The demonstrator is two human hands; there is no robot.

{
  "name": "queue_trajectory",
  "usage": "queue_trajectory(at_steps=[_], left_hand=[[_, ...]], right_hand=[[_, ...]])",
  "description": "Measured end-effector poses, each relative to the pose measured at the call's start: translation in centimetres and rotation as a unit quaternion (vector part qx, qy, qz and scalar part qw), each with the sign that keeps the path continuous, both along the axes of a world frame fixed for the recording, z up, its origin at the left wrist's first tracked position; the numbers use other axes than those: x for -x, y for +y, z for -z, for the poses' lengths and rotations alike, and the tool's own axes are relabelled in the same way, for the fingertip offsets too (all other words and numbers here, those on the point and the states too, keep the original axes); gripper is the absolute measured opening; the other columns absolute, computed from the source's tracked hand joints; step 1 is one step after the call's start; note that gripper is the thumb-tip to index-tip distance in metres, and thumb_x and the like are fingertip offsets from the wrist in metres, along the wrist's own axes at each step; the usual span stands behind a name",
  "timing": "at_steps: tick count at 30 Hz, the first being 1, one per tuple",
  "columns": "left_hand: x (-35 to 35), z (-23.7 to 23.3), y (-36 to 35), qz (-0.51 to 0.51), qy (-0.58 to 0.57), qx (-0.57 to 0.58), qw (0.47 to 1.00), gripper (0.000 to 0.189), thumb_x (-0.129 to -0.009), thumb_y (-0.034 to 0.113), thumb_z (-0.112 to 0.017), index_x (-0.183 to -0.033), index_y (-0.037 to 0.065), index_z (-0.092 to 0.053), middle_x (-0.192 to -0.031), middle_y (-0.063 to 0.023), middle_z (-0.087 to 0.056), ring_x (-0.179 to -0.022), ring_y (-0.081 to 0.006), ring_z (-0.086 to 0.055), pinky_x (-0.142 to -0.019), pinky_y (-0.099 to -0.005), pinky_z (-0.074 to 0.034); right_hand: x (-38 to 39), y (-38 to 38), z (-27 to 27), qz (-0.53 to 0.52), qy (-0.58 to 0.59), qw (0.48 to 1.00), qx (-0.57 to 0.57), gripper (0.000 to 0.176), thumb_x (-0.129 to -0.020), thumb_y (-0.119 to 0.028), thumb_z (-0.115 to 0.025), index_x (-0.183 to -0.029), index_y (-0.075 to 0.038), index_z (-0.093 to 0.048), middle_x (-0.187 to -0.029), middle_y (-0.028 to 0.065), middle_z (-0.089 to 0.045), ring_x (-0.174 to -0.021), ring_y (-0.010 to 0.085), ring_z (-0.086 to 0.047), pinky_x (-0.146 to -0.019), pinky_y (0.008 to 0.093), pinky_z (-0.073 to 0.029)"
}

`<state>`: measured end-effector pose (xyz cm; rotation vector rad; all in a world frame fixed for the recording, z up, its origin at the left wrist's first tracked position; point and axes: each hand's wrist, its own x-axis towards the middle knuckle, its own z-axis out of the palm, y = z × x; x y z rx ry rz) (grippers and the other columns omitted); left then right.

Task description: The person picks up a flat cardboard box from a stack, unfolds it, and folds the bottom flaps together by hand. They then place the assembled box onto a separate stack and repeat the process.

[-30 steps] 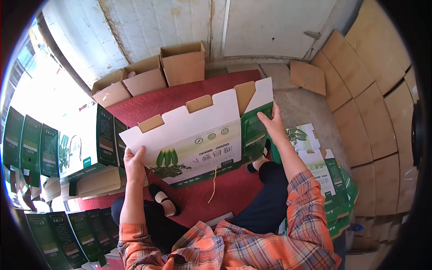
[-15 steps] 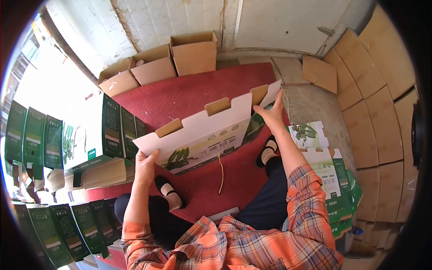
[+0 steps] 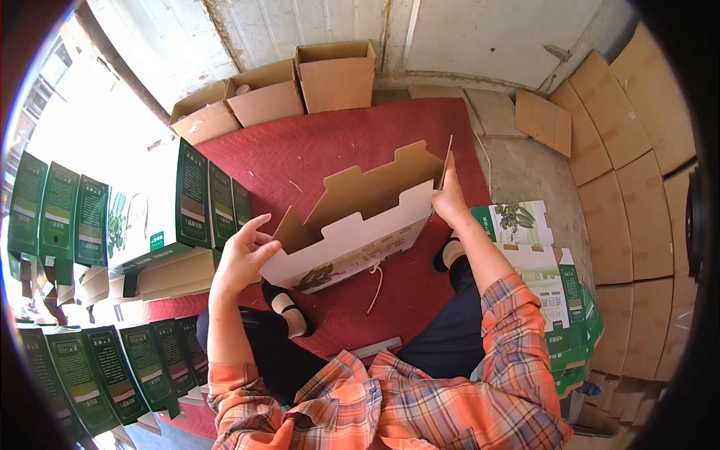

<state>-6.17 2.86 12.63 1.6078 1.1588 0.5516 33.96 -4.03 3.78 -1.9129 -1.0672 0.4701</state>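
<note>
A printed cardboard carton [image 3: 360, 241], white outside with green vegetable pictures and brown inside, stands spread between my hands above the red mat. Its notched upper edges are parted, so the hollow inside shows. My right hand [image 3: 450, 201] grips the carton's right end, fingers behind the end flap and thumb in front. At the left end my left hand [image 3: 244, 253] is open, with fingers apart and the thumb at the carton's corner. A yellow cord [image 3: 376, 286] hangs from the carton's front side.
Green-and-white cartons [image 3: 196, 196] stand in rows at left. Flat printed carton sheets [image 3: 536, 281] lie stacked at right. Three brown boxes [image 3: 337, 81] line the wall at the back, and brown cartons [image 3: 641, 199] are piled at far right. Red mat [image 3: 289, 161] covers the floor.
The flattened carton has opened into a hollow shape, its two long sides now apart. My left hand has loosened from the left end and spread its fingers. The right hand still holds on.
</note>
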Motion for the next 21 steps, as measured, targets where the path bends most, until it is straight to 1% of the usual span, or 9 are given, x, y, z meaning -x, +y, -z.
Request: queue_trajectory(at_steps=[2, 6, 8, 10, 13, 14, 16, 20, 21], left_hand=[[-0.3, -0.5, 0.6, -0.026, -0.014, 0.045, 0.999, 0.042, -0.085, 0.014, -0.073, -0.125, 0.006, -0.061, -0.081, -0.0041, -0.061, -0.07, -0.0112, -0.059, -0.066, -0.0262, -0.051], [-1.4, -1.5, 0.1, 0.063, 0.126, -0.016, 0.99, 0.033, -0.086, 0.015, -0.07, -0.116, 0.002, -0.063, -0.08, -0.0074, -0.064, -0.072, -0.0112, -0.061, -0.062, -0.0297, -0.049], [-1.4, -0.4, 0.4, 0.063, 0.202, -0.075, 0.975, 0.023, -0.087, 0.012, -0.064, -0.106, -0.001, -0.063, -0.081, -0.0097, -0.066, -0.074, -0.0123, -0.062, -0.065, -0.0307, -0.049], [-0.9, 1.0, 1.1, 0.046, 0.188, -0.11, 0.975, 0.02, -0.087, 0.01, -0.059, -0.102, -0.003, -0.061, -0.081, -0.0116, -0.067, -0.068, -0.0158, -0.063, -0.063, -0.0342, -0.05], [0.1, 0.9, 2.3, -0.102, 0.07, -0.017, 0.992, 0.028, -0.089, 0.008, -0.054, -0.115, 0.0, -0.058, -0.085, -0.0116, -0.066, -0.054, -0.0135, -0.059, -0.042, -0.0292, -0.045], [0.4, 1.3, 2.6, -0.128, 0.008, -0.023, 0.991, 0.035, -0.089, 0.008, -0.053, -0.124, 0.002, -0.054, -0.087, -0.0099, -0.064, -0.056, -0.0111, -0.059, -0.039, -0.0232, -0.042], [-0.1, 0.9, 2.6, -0.2, -0.064, -0.012, 0.978, 0.044, -0.089, 0.007, -0.053, -0.132, 0.003, -0.049, -0.079, -0.0057, -0.062, -0.048, -0.0102, -0.053, -0.037, -0.0224, -0.038], [-1.2, 2.3, 2.5, -0.227, -0.017, -0.073, 0.971, 0.052, -0.087, 0.002, -0.055, -0.138, 0.008, -0.045, -0.085, -0.0054, -0.061, -0.058, -0.0108, -0.057, -0.049, -0.0214, -0.046], [-1.4, 3.0, 2.4, -0.203, -0.018, -0.162, 0.966, 0.057, -0.086, 0.0, -0.056, -0.14, 0.011, -0.044, -0.093, -0.0066, -0.06, -0.067, -0.012, -0.058, -0.058, -0.0225, -0.048]], right_hand=[[0.2, -0.9, -1.5, -0.042, 0.038, 0.997, 0.043, 0.093, -0.078, 0.007, -0.056, -0.152, -0.001, -0.002, -0.15, 0.0285, -0.026, -0.141, 0.0381, -0.028, -0.114, 0.0376, -0.028], [0.4, -2.3, -2.4, -0.092, 0.063, 0.994, 0.02, 0.094, -0.077, 0.01, -0.055, -0.153, -0.004, -0.001, -0.153, 0.0241, -0.025, -0.142, 0.0346, -0.027, -0.113, 0.0363, -0.029], [0.7, -2.9, -3.1, -0.098, 0.118, 0.987, 0.038, 0.091, -0.078, 0.012, -0.054, -0.154, -0.007, -0.008, -0.151, 0.0196, -0.032, -0.141, 0.0299, -0.031, -0.112, 0.0351, -0.03], [-0.5, -3.7, -2.4, -0.115, 0.133, 0.984, 0.035, 0.086, -0.079, 0.011, -0.055, -0.153, -0.007, -0.014, -0.147, 0.0172, -0.038, -0.137, 0.0271, -0.036, -0.11, 0.0345, -0.032], [-0.9, -5.1, -4.5, -0.135, 0.192, 0.971, 0.044, 0.077, -0.081, 0.007, -0.059, -0.149, -0.007, -0.026, -0.139, 0.0128, -0.049, -0.129, 0.0224, -0.046, -0.106, 0.0331, -0.036], [-0.7, -5.7, -5.4, -0.139, 0.237, 0.96, 0.059, 0.072, -0.082, 0.004, -0.062, -0.147, -0.006, -0.032, -0.134, 0.0108, -0.054, -0.125, 0.0204, -0.05, -0.104, 0.0323, -0.038], [-1.1, -6.4, -5.2, -0.142, 0.214, 0.963, 0.075, 0.059, -0.084, 0.005, -0.059, -0.14, -0.003, -0.041, -0.13, 0.0089, -0.055, -0.119, 0.0188, -0.053, -0.1, 0.0327, -0.042], [-2.0, -6.5, -2.8, -0.162, 0.274, 0.947, 0.05, 0.058, -0.084, 0.001, -0.064, -0.138, -0.006, -0.044, -0.125, 0.0044, -0.059, -0.113, 0.015, -0.056, -0.096, 0.03, -0.044], [-2.2, -6.2, -2.2, -0.161, 0.247, 0.955, 0.04, 0.056, -0.084, 0.002, -0.064, -0.136, -0.005, -0.045, -0.124, 0.0045, -0.059, -0.113, 0.0145, -0.056, -0.096, 0.0297, -0.043]])
